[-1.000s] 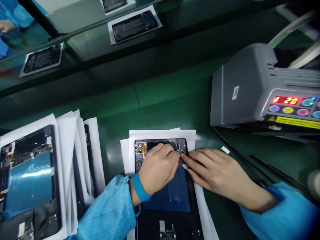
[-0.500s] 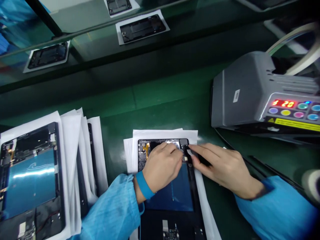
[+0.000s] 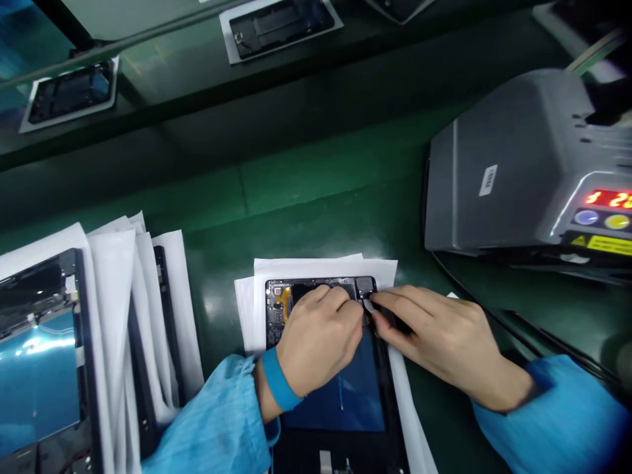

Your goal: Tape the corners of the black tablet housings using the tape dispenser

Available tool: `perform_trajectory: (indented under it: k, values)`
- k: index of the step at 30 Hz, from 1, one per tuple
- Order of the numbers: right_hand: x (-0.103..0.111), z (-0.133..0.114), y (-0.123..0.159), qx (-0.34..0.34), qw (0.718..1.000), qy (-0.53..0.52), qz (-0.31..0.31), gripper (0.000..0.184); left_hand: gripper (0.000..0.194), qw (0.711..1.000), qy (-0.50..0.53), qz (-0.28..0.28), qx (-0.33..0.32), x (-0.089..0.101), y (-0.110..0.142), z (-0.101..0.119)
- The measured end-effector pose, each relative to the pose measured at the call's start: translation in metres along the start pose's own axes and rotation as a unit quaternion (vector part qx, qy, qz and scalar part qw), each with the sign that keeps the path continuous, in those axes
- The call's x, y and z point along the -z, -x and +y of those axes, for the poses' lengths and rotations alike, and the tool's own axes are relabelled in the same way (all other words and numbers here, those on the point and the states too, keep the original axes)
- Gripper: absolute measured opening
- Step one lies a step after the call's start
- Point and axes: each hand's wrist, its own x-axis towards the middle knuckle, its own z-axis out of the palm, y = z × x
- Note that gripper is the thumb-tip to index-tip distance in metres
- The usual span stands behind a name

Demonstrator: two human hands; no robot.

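An opened tablet [image 3: 358,395] lies on white paper sheets [image 3: 316,266], its inner parts and blue-filmed battery area facing up. My left hand [image 3: 318,342], with a blue wristband [image 3: 280,380], is closed over the tablet's upper part, its fingertips hidden behind the knuckles. From the right, my right hand [image 3: 444,339] reaches to the upper right corner, thumb and forefinger pinched on a small pale tab [image 3: 368,305]. Whether the tab is stuck to the tablet cannot be seen. An orange flex cable [image 3: 285,299] shows left of my left hand.
Several opened tablets interleaved with paper form a stack [image 3: 111,283] at left. A grey tape dispenser [image 3: 498,164] with a lit red display stands at right, its black cord [image 3: 464,286] running over the green mat [image 3: 306,210]. More tablets [image 3: 281,26] lie on the raised line behind.
The camera view has shifted, so the dispenser and stack sit differently in frame. Both hands stay at the tablet's upper right part, with only slight finger movement.
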Motion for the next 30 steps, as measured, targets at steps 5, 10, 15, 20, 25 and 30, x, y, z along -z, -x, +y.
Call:
perform_trajectory:
  k: [5,10,15,20,25,30]
  values:
    - [0.0009,-0.0007,-0.0001,0.000,1.000,0.008,-0.002,0.009,0.019,1.000,0.000,0.008,-0.002,0.0009,-0.0006,0.0008]
    - [0.0011,-0.0012,-0.0003,0.005,1.000,0.011,0.004,0.010,0.020,1.000,0.003,0.010,0.004,0.0004,-0.0003,0.0004]
    - [0.0006,-0.0022,0.0002,0.004,1.000,0.018,0.003,0.010,0.019,1.000,0.000,0.002,0.004,-0.0003,0.0003,0.0000]
    - [0.0011,-0.0033,-0.0005,0.002,1.000,0.019,0.012,0.010,0.020,1.000,-0.003,0.012,-0.002,0.0005,-0.0005,0.0004]
    - [0.0016,-0.0041,-0.0017,0.004,1.000,0.025,0.013,0.010,0.020,1.000,0.000,0.008,-0.001,0.0011,-0.0007,0.0005]
    - [0.0021,-0.0046,-0.0020,0.004,1.000,0.022,0.018,0.009,0.020,1.000,0.000,0.005,-0.003,0.0013,-0.0005,0.0004]
